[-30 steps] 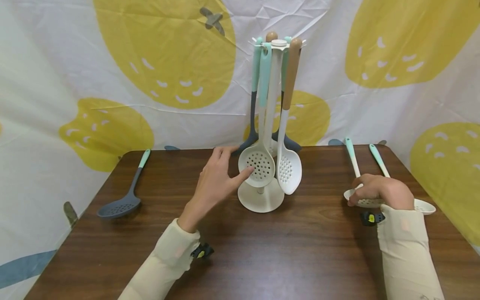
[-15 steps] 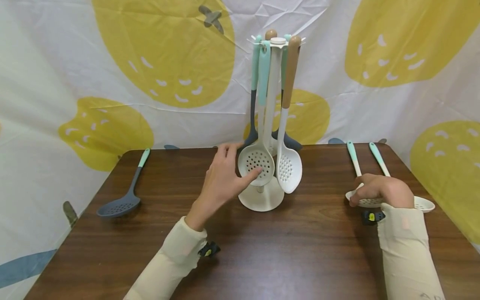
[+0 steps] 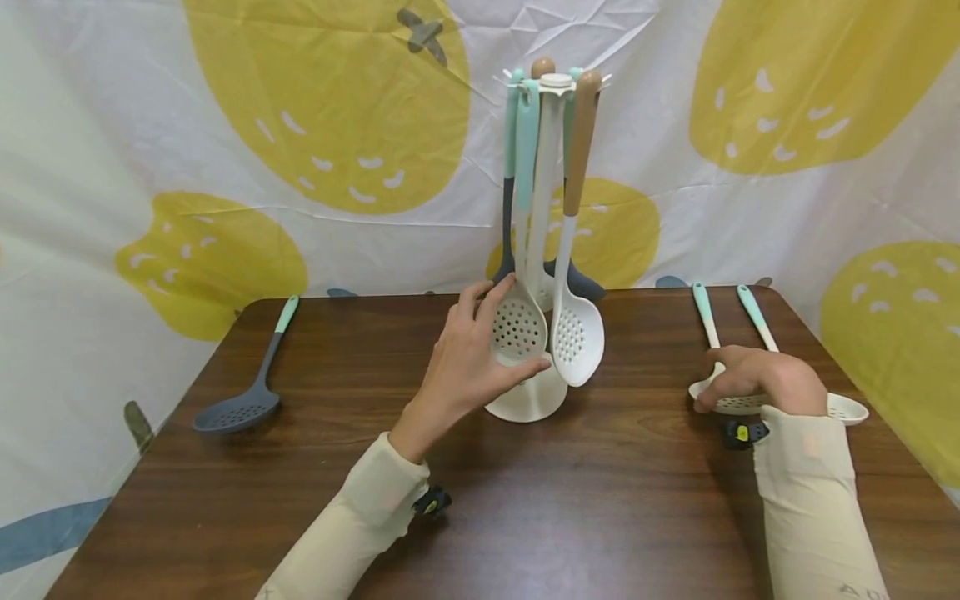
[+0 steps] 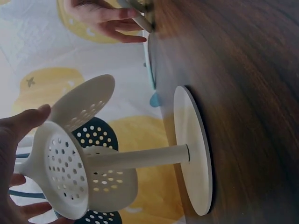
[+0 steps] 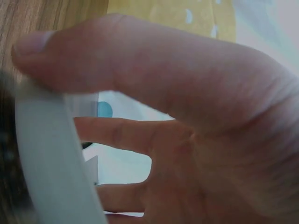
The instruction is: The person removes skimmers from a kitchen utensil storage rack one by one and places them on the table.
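Note:
My left hand (image 3: pixel 467 360) is at the white skimmer (image 3: pixel 519 327) with a mint handle, which hangs on the front of the white utensil stand (image 3: pixel 532 407). In the left wrist view its thumb lies by the skimmer's (image 4: pixel 67 172) rim, with the other fingers spread behind and below. My right hand (image 3: pixel 768 379) bends over another white skimmer (image 3: pixel 738 406) lying on the table at right. The right wrist view has the thumb on that skimmer's pale rim (image 5: pixel 53 154) and the fingers on its far side.
A white slotted spoon (image 3: pixel 577 337) with a brown handle hangs beside the skimmer, with dark utensils behind. A dark grey slotted turner (image 3: pixel 238 412) lies at left on the brown table (image 3: pixel 600 517). Another white spoon (image 3: pixel 847 409) lies just right of my right hand.
My left hand has moved rightward and a little upward, and now overlaps the hanging skimmer's left side. My right hand has stayed almost still at the skimmer on the table.

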`<state>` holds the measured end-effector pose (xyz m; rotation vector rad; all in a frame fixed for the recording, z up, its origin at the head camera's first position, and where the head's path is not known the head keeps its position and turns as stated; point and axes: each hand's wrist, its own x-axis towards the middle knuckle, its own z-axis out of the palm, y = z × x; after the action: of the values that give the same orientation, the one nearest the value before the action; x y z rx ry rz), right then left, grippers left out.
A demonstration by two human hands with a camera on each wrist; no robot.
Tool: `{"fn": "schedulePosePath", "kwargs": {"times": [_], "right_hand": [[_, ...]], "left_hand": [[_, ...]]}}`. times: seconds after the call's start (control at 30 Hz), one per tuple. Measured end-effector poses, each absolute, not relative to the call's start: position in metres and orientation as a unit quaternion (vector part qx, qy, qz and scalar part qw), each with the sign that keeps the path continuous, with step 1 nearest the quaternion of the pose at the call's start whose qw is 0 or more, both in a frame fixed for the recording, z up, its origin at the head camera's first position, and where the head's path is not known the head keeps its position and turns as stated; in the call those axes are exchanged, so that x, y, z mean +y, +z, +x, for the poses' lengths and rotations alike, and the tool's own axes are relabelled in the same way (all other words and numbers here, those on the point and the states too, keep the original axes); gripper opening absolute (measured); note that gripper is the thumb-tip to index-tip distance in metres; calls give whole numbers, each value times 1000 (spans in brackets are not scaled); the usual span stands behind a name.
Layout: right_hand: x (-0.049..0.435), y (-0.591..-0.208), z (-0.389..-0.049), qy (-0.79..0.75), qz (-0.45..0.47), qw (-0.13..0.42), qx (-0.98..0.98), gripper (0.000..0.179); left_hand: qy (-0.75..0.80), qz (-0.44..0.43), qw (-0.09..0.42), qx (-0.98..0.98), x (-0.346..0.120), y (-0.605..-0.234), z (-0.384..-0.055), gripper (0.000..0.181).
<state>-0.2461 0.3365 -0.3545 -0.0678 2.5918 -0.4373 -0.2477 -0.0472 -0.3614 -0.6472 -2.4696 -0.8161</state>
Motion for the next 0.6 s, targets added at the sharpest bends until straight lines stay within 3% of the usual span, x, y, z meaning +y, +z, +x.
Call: {"fn": "schedulePosePath", "kwargs": {"times": [0.3, 0.43, 0.6], "right_hand": [[332, -348, -249, -114, -56, 181, 975, 87], [329, -343, -247, -118, -67, 146, 980, 83], [325, -336, -248, -124, -82, 92, 985, 69]], "left_hand": [[-322, -331, 286, -840, -47, -374, -260, 115], [-299, -345, 307, -835, -47, -377, -261, 104], [-264, -337, 293, -855, -48, -377, -258, 86]]}}
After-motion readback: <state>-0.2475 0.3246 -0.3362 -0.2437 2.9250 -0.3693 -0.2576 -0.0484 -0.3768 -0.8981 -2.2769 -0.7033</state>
